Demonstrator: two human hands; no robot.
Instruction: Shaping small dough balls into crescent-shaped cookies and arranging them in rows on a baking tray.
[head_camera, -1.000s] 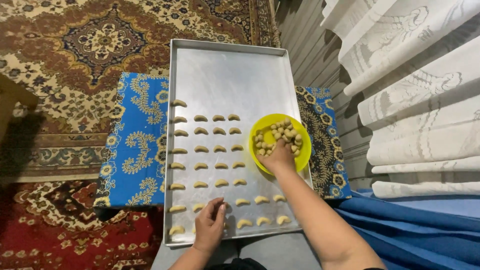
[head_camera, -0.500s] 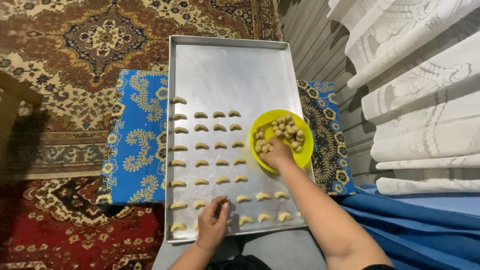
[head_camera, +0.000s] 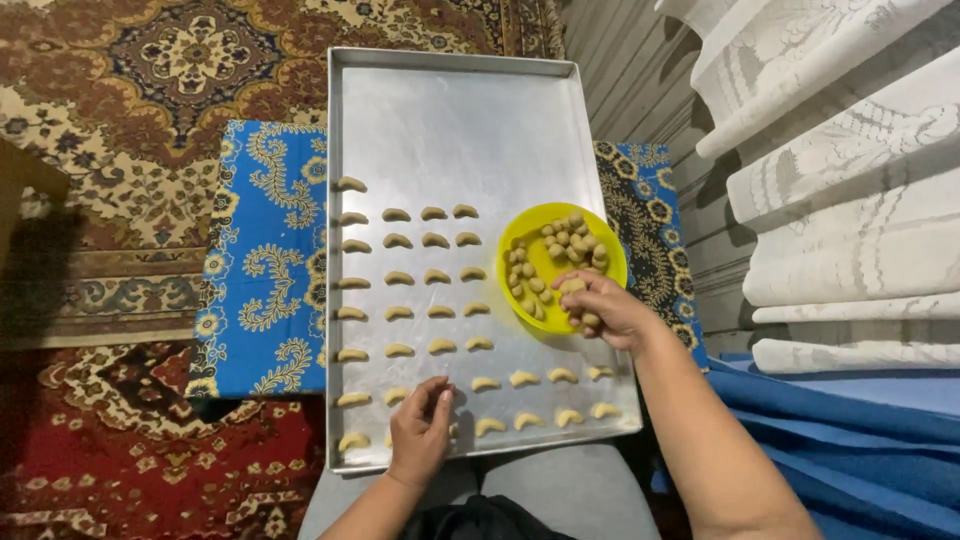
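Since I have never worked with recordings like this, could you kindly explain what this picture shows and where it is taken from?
There is no machine: a camera worn on a person's head looks down at their two bare hands. A large metal baking tray lies on a blue patterned cloth over a carpet. Rows of small crescent-shaped dough pieces sit on the tray. The left hand rests on the tray's near rows. The right hand pinches a small dough lump at the yellow bowl of lumps.

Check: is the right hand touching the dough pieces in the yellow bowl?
Touching. In the head view the right hand reaches over the near rim of the yellow bowl, its fingertips closed on one dough piece with no gap visible.
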